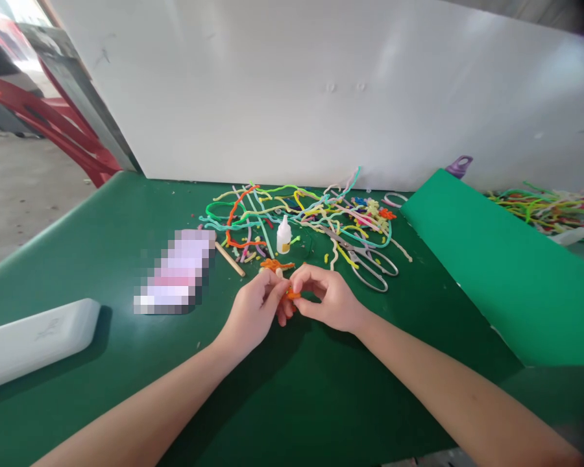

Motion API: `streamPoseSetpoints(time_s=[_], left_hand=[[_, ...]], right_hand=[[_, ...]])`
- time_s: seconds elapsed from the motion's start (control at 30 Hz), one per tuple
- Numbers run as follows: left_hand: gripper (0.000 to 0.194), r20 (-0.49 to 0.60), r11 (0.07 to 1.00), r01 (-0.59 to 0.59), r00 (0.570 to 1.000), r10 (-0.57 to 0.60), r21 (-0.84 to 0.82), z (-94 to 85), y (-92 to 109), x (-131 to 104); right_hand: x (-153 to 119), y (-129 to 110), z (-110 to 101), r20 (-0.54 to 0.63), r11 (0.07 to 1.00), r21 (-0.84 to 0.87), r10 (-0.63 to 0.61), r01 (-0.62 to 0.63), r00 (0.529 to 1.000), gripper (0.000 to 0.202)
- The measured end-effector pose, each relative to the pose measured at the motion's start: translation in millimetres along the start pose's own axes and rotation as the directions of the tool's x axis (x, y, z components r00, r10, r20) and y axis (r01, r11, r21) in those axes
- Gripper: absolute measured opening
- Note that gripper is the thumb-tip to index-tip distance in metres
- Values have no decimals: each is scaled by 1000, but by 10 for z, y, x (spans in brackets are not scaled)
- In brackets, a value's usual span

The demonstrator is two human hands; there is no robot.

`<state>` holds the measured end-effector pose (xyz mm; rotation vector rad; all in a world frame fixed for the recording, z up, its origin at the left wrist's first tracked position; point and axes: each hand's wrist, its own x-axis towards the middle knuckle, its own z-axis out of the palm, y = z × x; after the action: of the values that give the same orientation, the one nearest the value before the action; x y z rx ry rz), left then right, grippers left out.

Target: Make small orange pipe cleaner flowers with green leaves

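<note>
Both hands meet over the near middle of the table. Thumb and fingers of my left hand (259,301) are closed on a small orange pipe cleaner piece (292,294). My right hand (328,297) pinches the same piece from the other side. Fingers hide much of its shape. Just beyond the left fingertips lies another orange pipe cleaner shape (276,264). A small white glue bottle (283,237) stands upright behind the hands. To its right, metal scissors (370,263) lie among loose pipe cleaners (302,204) of many colours.
A wooden stick (230,259) lies beside a blurred-out flat object (178,272). At the left is a long white case (39,340). A bright green sheet (511,272) covers the right side, with more pipe cleaners (555,211) behind it. A white board (282,91) closes off the table's back.
</note>
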<state>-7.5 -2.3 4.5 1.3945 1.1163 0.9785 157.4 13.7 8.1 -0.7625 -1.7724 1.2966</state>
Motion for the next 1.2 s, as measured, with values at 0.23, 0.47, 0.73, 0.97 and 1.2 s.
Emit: streamPoseSetpoints(time_s=[0.23,0.47,0.73,0.97,1.2], left_hand=[[24,-35,998,28,999,-26,62,-14,-16,-15],[23,-39,995,45,998,-42,84,-12,-9,-44],[22,7,999,45,999,-45,13,5,-30,-32],[20,36,999,-33,999,32,32,-3,7,-3],[22,23,997,-39,999,37,67,-25,15,20]], right_hand=[[1,9,1,62,998,35,56,-58,997,20],[-12,13,21,1,983,-165,-80,79,997,16],[-15,22,19,-59,855,-442,-330,271,942,12],[-14,27,33,-111,856,-434,-360,281,926,10],[-2,28,10,-115,986,-131,-117,101,986,10]])
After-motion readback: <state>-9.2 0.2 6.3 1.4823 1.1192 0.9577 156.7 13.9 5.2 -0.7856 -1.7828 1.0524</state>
